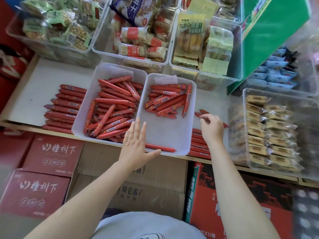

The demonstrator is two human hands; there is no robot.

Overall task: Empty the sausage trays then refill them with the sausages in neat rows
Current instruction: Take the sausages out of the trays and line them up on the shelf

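Step in hand, as I read it: emptying the right tray (187,121) while the left tray (81,118) waits full. Both trays sit side by side, touching, on the shelf (34,87). Left tray holds a loose jumbled heap of sausages (112,111). Right tray is about half bare: a small pile (166,102) at the far end and one lone sausage (160,147) lying along the near wall.

Sausages already out: a neat stack (63,109) left of the trays, another row (200,144) just right of the right tray.

Left hand (136,145) spread flat, fingers straight, over the near edge where the trays meet, steadying them. Right hand (212,128) is outside the tray, fingers curled; seems to pinch a sausage (198,114) on the shelf, but blur leaves it uncertain.

Next move likely: reach back into the right tray for the remaining pile, avoid scattering.
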